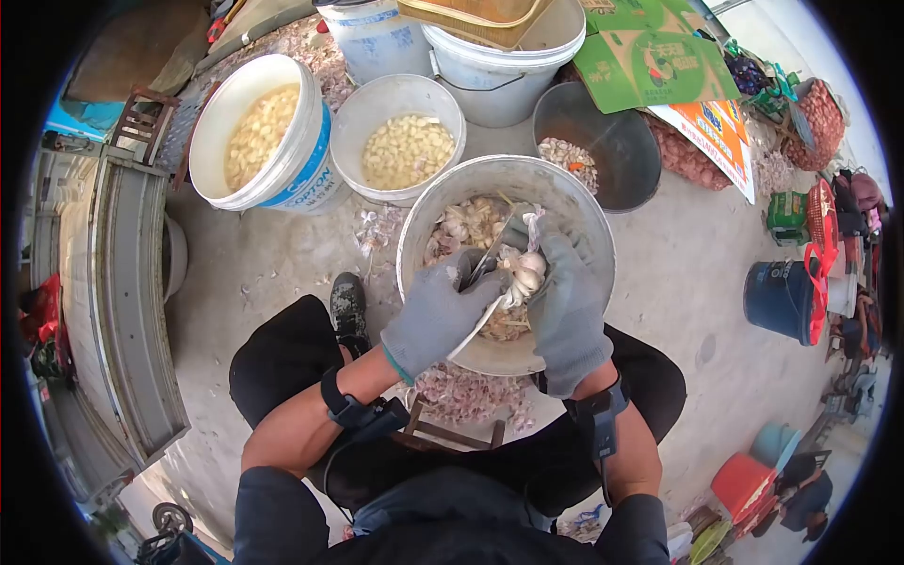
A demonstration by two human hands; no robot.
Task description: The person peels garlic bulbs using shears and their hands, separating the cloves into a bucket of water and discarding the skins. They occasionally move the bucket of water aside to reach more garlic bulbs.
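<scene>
In front of me, both hands wear grey gloves and meet over a white bucket [411,254]. My left hand [441,306] is closed around what looks like a small knife [492,249], its thin blade pointing up and away; the handle is mostly hidden by the fingers. A garlic bulb [524,273] with pale, papery skin is gripped by my right hand [571,315], and the left fingertips touch its near side. A pale dry stalk [476,330] sticks out below the bulb. Garlic bulbs and loose skins [471,226] lie inside the bucket beneath the hands.
Beyond stand a tilted white bucket [309,122] and a smaller tub [350,118], both holding peeled cloves. A dark bucket [626,155] contains unpeeled cloves. Garlic skins [471,394] litter the floor below. At right are a blue bucket [777,294] and net sacks [817,122].
</scene>
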